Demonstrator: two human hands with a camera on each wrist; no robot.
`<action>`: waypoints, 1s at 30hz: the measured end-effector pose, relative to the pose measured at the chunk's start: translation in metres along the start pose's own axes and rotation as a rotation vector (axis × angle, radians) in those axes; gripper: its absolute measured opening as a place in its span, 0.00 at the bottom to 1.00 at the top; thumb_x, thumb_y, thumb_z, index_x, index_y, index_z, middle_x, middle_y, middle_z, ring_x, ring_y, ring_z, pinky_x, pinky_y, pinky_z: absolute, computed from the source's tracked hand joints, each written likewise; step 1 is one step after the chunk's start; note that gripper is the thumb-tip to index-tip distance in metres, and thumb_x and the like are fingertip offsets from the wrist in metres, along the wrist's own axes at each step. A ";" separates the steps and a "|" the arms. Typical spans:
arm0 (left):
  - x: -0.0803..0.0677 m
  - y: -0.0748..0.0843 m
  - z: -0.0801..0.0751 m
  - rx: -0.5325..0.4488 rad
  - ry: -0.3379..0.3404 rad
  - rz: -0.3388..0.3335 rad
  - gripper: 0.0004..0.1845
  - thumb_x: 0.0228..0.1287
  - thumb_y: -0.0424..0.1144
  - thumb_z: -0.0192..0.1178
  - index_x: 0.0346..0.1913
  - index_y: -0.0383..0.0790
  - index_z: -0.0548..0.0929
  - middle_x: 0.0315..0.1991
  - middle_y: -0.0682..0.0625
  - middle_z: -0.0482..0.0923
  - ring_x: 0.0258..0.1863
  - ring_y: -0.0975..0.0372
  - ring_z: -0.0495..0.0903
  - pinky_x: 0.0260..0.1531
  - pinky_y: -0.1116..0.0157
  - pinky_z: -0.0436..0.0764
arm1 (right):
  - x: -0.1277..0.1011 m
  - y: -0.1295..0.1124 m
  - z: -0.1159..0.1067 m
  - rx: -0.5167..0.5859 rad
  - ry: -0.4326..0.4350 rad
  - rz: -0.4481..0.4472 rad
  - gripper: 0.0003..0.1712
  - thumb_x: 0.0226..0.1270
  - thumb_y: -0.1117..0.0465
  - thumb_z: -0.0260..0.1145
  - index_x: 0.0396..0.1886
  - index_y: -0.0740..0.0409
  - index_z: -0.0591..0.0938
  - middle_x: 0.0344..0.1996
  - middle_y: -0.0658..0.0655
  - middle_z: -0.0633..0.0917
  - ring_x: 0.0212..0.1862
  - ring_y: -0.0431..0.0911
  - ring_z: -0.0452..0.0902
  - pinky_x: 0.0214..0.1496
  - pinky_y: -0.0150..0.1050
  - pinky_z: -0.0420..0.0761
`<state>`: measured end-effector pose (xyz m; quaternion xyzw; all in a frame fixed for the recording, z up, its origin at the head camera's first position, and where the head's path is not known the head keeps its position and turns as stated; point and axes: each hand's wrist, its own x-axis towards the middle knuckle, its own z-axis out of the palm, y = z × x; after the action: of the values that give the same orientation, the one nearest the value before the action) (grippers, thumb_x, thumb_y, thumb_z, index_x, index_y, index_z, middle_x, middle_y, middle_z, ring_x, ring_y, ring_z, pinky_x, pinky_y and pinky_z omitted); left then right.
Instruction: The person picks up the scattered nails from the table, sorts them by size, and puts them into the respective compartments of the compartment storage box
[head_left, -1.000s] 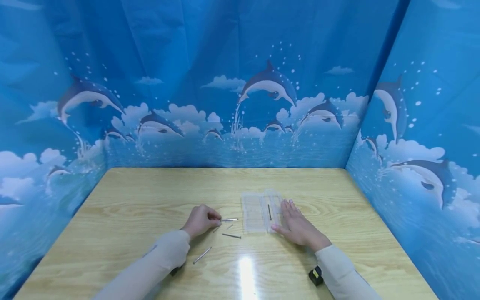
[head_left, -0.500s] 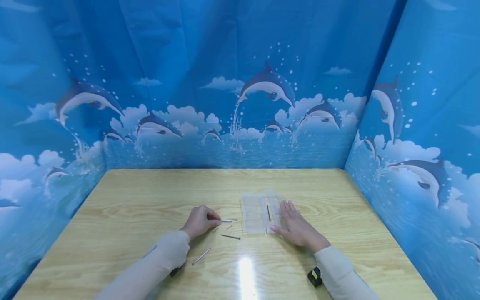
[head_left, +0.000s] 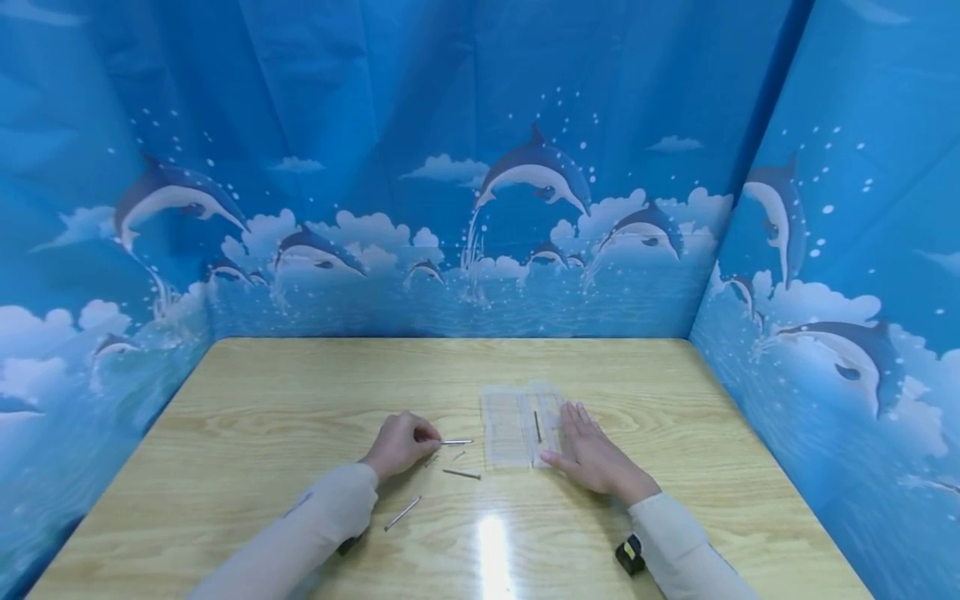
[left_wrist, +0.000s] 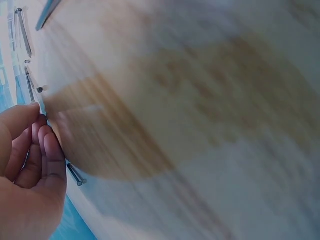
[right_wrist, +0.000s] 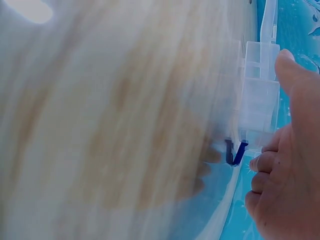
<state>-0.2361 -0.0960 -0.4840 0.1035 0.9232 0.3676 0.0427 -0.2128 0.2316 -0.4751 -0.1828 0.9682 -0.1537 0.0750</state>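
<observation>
My left hand (head_left: 401, 442) lies on the wooden table (head_left: 300, 392) with its fingers curled, and its fingertips (left_wrist: 47, 142) pinch the end of a thin metal pin (head_left: 457, 442). Three more pins lie close by: a short one (head_left: 458, 455), one (head_left: 461, 473) lying flat, one (head_left: 402, 512) nearer me. My right hand (head_left: 592, 450) lies flat with straight fingers on the right edge of a clear plastic compartment box (head_left: 513, 425), thumb at its near corner. One dark pin (head_left: 537, 426) lies inside the box. The right wrist view shows the clear box (right_wrist: 260, 95) beside my thumb.
Blue dolphin-print curtains (head_left: 480, 167) wall in the table on three sides. A small black and yellow object (head_left: 629, 553) sits by my right sleeve near the front edge. A light glare (head_left: 491, 542) shines on the near tabletop.
</observation>
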 end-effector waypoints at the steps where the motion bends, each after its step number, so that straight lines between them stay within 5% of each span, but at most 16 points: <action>1: 0.000 0.000 0.000 0.002 0.004 0.001 0.02 0.53 0.34 0.70 0.30 0.41 0.87 0.25 0.57 0.80 0.26 0.67 0.76 0.31 0.68 0.77 | 0.000 0.000 0.000 0.000 0.000 0.000 0.52 0.71 0.36 0.50 0.73 0.73 0.45 0.73 0.71 0.46 0.75 0.62 0.36 0.74 0.56 0.46; 13: 0.001 -0.002 -0.009 -0.057 0.044 -0.026 0.02 0.55 0.35 0.69 0.33 0.43 0.87 0.29 0.55 0.83 0.30 0.66 0.79 0.38 0.64 0.80 | 0.000 0.000 0.002 -0.010 -0.002 -0.001 0.52 0.71 0.36 0.49 0.73 0.72 0.45 0.73 0.71 0.46 0.75 0.62 0.36 0.74 0.55 0.46; 21: 0.007 -0.002 -0.022 -0.182 0.057 -0.128 0.04 0.57 0.35 0.67 0.36 0.43 0.86 0.32 0.52 0.83 0.32 0.62 0.79 0.34 0.65 0.80 | 0.000 0.002 0.003 0.001 0.022 -0.016 0.52 0.71 0.36 0.50 0.72 0.73 0.46 0.73 0.72 0.47 0.75 0.63 0.37 0.74 0.55 0.46; 30: 0.014 0.007 -0.030 -0.195 0.102 -0.135 0.05 0.59 0.37 0.66 0.38 0.44 0.86 0.32 0.53 0.83 0.32 0.63 0.79 0.32 0.66 0.80 | 0.000 0.001 0.003 0.001 0.016 -0.006 0.52 0.70 0.36 0.50 0.73 0.72 0.45 0.73 0.71 0.47 0.75 0.63 0.37 0.74 0.55 0.46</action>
<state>-0.2534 -0.1080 -0.4579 0.0176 0.8890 0.4566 0.0304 -0.2124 0.2313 -0.4778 -0.1847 0.9681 -0.1558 0.0671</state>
